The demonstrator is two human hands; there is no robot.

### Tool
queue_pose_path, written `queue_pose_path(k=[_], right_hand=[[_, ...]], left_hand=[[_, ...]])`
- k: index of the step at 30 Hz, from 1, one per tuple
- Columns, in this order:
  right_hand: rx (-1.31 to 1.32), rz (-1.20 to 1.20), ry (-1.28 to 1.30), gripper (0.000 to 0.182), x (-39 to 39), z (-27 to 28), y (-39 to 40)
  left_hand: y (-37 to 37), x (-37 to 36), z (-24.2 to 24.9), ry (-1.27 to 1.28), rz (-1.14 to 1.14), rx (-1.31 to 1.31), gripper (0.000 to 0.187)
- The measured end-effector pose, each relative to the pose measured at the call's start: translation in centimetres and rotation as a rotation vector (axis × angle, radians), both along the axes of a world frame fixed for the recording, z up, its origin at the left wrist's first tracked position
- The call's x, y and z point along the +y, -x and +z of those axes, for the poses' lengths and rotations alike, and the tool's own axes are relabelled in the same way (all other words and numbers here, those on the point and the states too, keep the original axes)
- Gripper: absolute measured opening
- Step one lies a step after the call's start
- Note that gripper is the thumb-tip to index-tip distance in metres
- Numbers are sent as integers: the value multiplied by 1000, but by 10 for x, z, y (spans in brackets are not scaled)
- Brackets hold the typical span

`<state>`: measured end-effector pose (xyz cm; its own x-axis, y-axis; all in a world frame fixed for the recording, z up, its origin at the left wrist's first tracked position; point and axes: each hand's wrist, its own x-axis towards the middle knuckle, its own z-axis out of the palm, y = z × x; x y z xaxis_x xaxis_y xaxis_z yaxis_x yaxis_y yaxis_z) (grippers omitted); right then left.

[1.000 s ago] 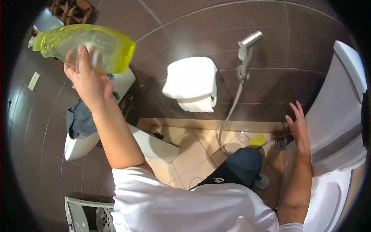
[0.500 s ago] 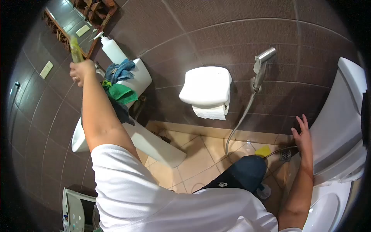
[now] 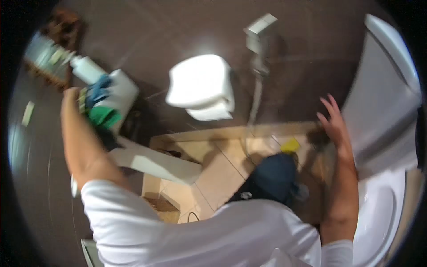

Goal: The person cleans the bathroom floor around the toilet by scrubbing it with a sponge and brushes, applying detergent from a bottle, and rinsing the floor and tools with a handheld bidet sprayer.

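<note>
The left hand (image 3: 71, 94) is at the far end of an outstretched arm, over by the sink (image 3: 126, 91). Just beside it, on the side toward the cloths, shows a narrow yellow-green strip, most likely the bottle (image 3: 82, 100). Blur hides the fingers, so I cannot tell whether they are closed around it or only next to it.

The strip's long axis runs roughly up and down the view, nearly in line with the left forearm (image 3: 79, 138). Whether the bottle is upright or tilted, I cannot tell. The left hand is plainly the nearer one; the right hand (image 3: 334, 122) is well apart, on the far side of the paper holder (image 3: 200, 82). Its fingers are spread wide, with nothing seen in them, near the toilet tank (image 3: 384, 95); contact with the tank is unclear.

Outward from the bottle, the blue cloth (image 3: 98, 89) is close beside it, with the green cloth (image 3: 105, 116) just below in the view and a dark cloth (image 3: 106, 139) below that. The dispenser (image 3: 89, 70) is beyond the blue cloth, its pump toward the mirror (image 3: 44, 53). Between the two arms, the sprayer (image 3: 261, 26) hangs on the wall, and a yellow sponge (image 3: 290, 145) lies low, near the knee (image 3: 275, 175).
</note>
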<state>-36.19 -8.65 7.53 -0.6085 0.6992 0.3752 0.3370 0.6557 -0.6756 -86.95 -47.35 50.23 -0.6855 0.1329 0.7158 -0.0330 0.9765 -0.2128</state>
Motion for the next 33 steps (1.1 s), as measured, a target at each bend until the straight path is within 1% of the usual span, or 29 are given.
queue_pose_path(k=[1,2,3,5,6,7,8,9,10,11,12,13,14,15,16,17,18,19,20,21,24,25,26,27,29,30,31,32,33], right_hand=[[14,10,-40,47,3,-2,0],[9,-7,48,49,0,2,-2],[-16,-44,45,50,0,2,1],[-72,-103,58,52,1,-5,-1],[-62,-108,43,52,6,-7,1],[-53,-112,36,53,4,-9,-1],[-76,-124,53,53,-2,-10,-2],[-71,-115,28,53,-3,-6,-2],[-64,-103,-6,53,1,-6,-3],[-6,-72,-94,53,4,-13,-2],[-28,-75,-82,53,4,-16,-1],[-48,-79,-109,52,5,-17,2],[-70,-89,-136,52,7,-17,5],[-85,-97,-132,52,6,-15,6],[-115,-76,-52,52,8,-13,7],[-143,-58,21,52,10,-9,8],[-158,-75,23,52,9,-7,10],[-154,-81,-1,51,8,-9,12],[-154,-85,-23,51,16,-7,16],[-168,-102,-18,51,17,-5,16],[-110,-110,-73,46,19,2,21],[-93,-113,-177,47,21,7,28],[-69,-113,-287,47,25,14,35],[-73,-123,-294,47,20,6,27],[86,-107,-276,56,27,9,20],[84,-115,-276,56,29,11,22],[159,-222,-433,53,35,15,28],[230,-329,-591,51,44,19,32],[293,-247,-1002,50,86,20,31]], left_hand=[[-23,16,7,38,-120,136,32],[-57,34,8,52,-290,258,32],[-104,53,-1,49,-491,377,31],[-213,92,-41,18,-923,536,30],[-260,106,-63,-40,-1082,542,30],[-264,105,-97,-354,-1028,169,35],[-266,107,-146,-646,-922,-214,40],[-327,139,-197,-281,-1638,-215,32],[-359,158,-230,77,-1370,-375,29],[-343,179,-260,199,-1747,-750,32],[-330,206,-307,228,-1796,-984,27],[-317,232,-365,296,-1680,-1182,23],[-307,258,-422,304,-1504,-1379,22],[-293,279,-485,377,-1445,-1480,27],[-286,303,-540,621,-1212,-1596,31],[-282,315,-586,694,-1180,-1548,33],[-277,319,-634,769,-1151,-1499,37],[-263,317,-708,681,-1218,-1484,40],[-254,324,-755,590,-1281,-1471,45],[-263,327,-758,599,-1298,-1484,45],[-294,315,-748,296,-929,-1440,60],[-293,317,-757,228,-972,-1569,62],[-290,324,-770,233,-973,-1579,62],[-300,329,-786,260,-993,-1611,61],[-303,333,-796,299,-1009,-1654,60],[-306,332,-754,35,-1204,-1685,56],[-309,336,-728,-243,-1394,-1692,53],[-312,345,-736,-239,-1408,-1698,53],[-316,354,-752,-219,-1524,-1542,49]])
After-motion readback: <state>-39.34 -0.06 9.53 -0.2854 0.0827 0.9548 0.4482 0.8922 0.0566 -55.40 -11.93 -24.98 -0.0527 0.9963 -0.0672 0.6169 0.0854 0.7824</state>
